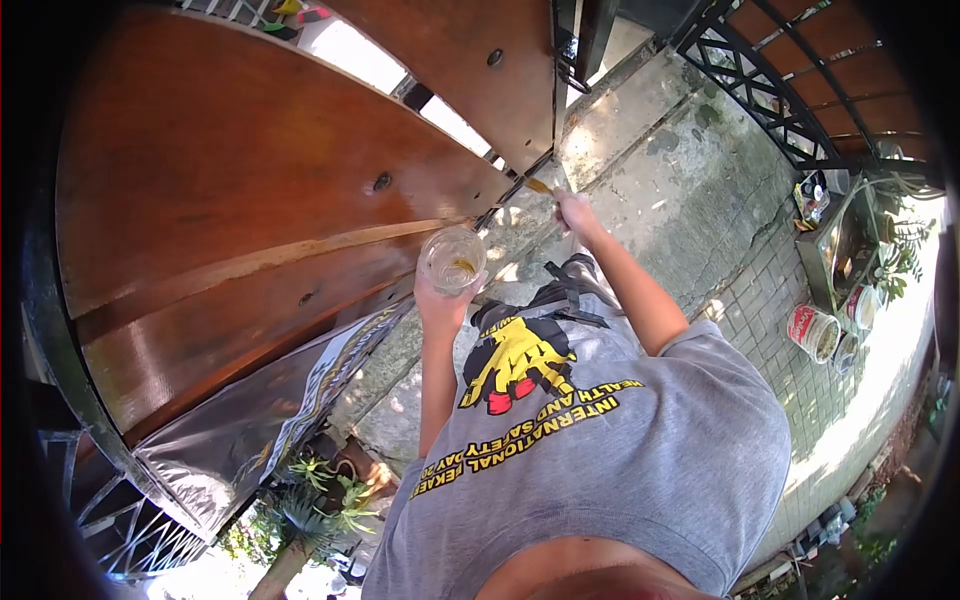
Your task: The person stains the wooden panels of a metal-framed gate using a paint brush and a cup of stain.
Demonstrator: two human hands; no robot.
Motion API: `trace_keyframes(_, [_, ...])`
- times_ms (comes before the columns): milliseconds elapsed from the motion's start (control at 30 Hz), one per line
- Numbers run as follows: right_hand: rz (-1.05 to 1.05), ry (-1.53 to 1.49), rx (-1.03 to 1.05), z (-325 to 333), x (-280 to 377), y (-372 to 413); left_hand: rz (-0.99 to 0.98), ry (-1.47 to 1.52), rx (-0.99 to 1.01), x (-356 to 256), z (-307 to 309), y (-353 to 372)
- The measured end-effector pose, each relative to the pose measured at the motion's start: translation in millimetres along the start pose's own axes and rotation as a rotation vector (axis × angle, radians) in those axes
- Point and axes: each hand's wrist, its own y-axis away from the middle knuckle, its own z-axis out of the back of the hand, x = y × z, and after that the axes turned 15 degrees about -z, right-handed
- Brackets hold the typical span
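My left hand [445, 303] is wrapped round a clear cup [440, 243], held up in front of the lower wooden boards. A little yellowish-brown liquid shows inside the cup. In my right hand [574, 212] is a small paintbrush [538, 186], gripped by its handle. Its tan bristles point toward the dark metal edge of the gate [516, 183], right beside the ends of the boards. One wide reddish-brown wooden board [240, 160] with a glossy face fills the left, and another board [460, 60] lies above it, with a bright gap between them.
A grey banner [240, 400] hangs below the boards, near potted plants [320, 495]. Concrete paving [660, 200] runs beneath and to my right. Farther right stand a labelled bucket [813, 332] and a bench-like stand [838, 250]. Another black-framed wooden gate panel [820, 75] curves at upper right.
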Motion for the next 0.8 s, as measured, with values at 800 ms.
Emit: trace_keyframes(800, [0.533, -0.218, 0.112, -19.2, 102.7, 140.1, -0.002, -0.132, -0.051, -17.5, -12.4, 32.0])
